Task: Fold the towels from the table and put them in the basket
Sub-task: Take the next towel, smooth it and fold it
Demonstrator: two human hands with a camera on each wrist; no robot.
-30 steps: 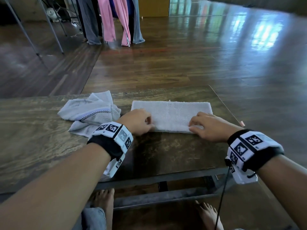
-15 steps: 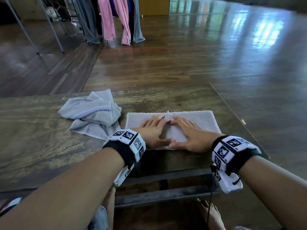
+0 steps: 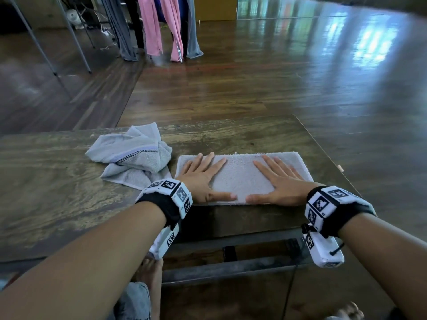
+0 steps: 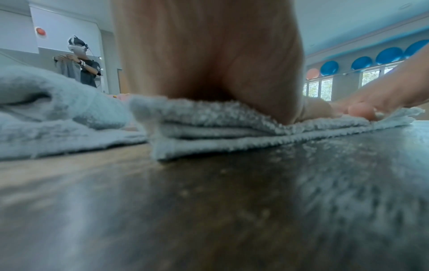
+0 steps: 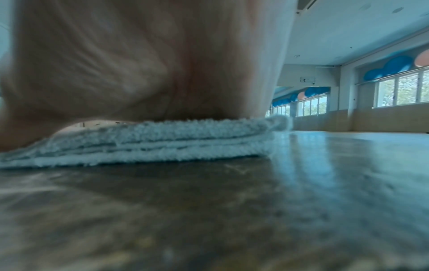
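A folded grey towel (image 3: 240, 175) lies flat near the front right of the wooden table (image 3: 57, 192). My left hand (image 3: 202, 179) presses its left half with straight, spread fingers. On the right half my right hand (image 3: 278, 182) lies flat the same way. The wrist views show the towel's stacked layers (image 4: 209, 132) (image 5: 148, 144) under each palm. A second, crumpled grey towel (image 3: 131, 158) with a checked band sits just left of the folded one. No basket is in view.
The table's right edge (image 3: 328, 158) runs close to the folded towel. Beyond the table is a glossy wooden floor with hanging clothes (image 3: 161, 26) on a rack at the back. Another person (image 4: 85, 67) stands far off in the left wrist view. My bare feet are under the table.
A second ago both hands gripped the towel's near edge. They then came together flat at its middle, and now they have slid apart towards its two ends.
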